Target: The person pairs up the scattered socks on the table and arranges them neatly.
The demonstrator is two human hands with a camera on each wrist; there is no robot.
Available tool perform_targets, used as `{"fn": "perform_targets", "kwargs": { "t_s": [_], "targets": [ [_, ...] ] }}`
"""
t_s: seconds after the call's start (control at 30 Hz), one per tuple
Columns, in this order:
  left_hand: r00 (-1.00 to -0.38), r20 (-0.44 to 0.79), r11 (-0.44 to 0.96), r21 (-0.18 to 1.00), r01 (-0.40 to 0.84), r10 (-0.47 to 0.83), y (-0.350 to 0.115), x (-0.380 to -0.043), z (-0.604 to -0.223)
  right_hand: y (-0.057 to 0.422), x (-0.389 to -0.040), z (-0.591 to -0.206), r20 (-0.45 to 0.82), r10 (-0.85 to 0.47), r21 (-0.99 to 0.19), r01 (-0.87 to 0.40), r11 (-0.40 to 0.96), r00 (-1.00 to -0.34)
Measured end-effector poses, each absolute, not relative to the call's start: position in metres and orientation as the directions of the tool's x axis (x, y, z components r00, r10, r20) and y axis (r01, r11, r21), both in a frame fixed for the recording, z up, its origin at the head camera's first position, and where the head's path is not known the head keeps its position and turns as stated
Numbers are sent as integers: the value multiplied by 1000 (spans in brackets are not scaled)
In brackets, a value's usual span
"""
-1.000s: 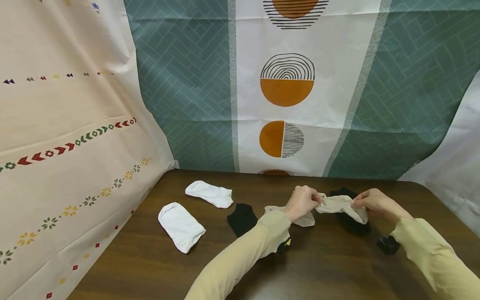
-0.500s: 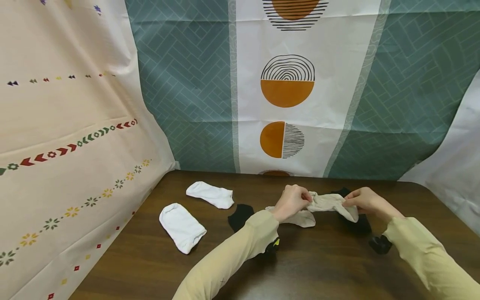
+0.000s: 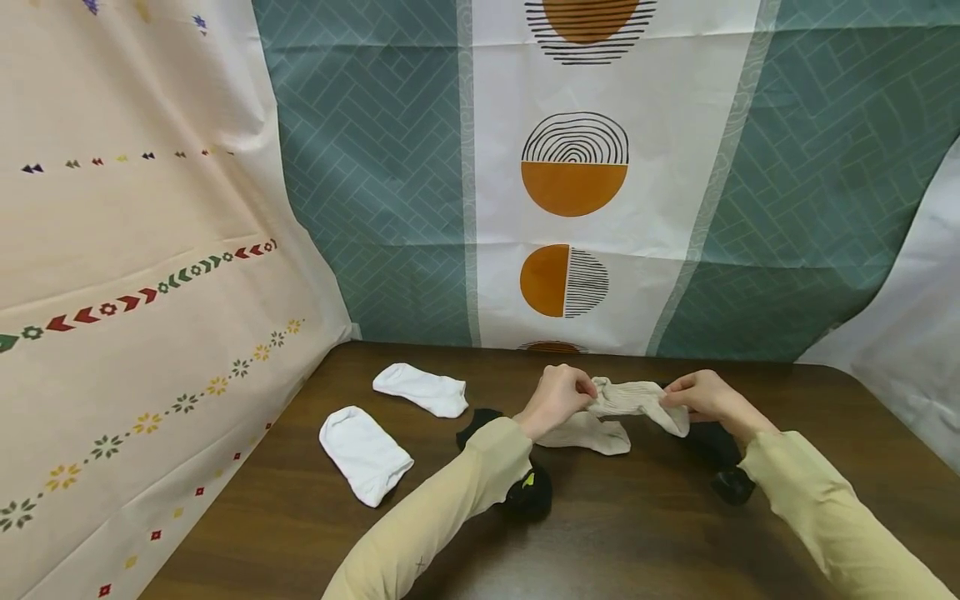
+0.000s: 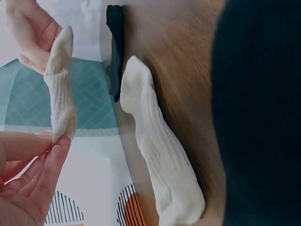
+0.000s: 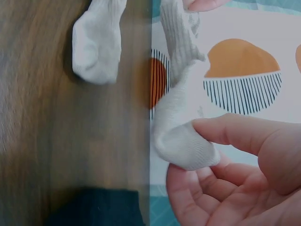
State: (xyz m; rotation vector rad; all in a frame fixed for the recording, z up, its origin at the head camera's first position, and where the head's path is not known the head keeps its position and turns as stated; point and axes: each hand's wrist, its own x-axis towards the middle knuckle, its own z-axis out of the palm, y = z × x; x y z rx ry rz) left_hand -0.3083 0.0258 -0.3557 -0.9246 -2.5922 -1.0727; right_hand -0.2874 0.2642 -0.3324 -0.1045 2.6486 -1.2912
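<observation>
Stretched between both hands, clear of the table, is a cream ribbed sock [image 3: 628, 398]. My left hand [image 3: 558, 398] pinches one end of it between thumb and fingers, as the left wrist view also shows. At the toe end, my right hand [image 3: 708, 398] pinches the fabric; in the right wrist view the thumb [image 5: 235, 132] lies over the toe. A second cream sock [image 4: 157, 150] lies flat on the table below the held one. In the head view my left hand and wrist cover part of that sock.
Two white socks [image 3: 366, 454] [image 3: 422, 389] lie at the left of the brown table [image 3: 637, 533]. A black sock [image 3: 476, 425] is partly behind my left sleeve. Another black sock [image 3: 712, 446] lies under my right hand. Patterned cloths hang behind and left.
Both hands have moved left together with the held cream sock, bringing it over the cream sock on the table. The socks on the table have stayed put.
</observation>
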Motion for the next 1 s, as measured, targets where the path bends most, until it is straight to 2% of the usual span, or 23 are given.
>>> {"fn": "perform_targets", "kwargs": {
  "t_s": [0.23,0.4,0.57,1.0],
  "targets": [
    [-832,363,540,637,550,420,5,-308,-360,247,-285,-343,-66,-155,-806,-39,590,-986],
    [-851,349,522,677,519,394,-6,-307,-364,238,-286,-349,-64,-131,-818,-23,575,-989],
    [-848,358,524,671,525,391,-16,-306,-366,228,-287,-352,-61,-109,-829,-11,560,-992],
    [-860,338,563,653,507,383,-30,-301,-365,210,-284,-358,21,-97,-820,-73,568,-995]
  ]
}}
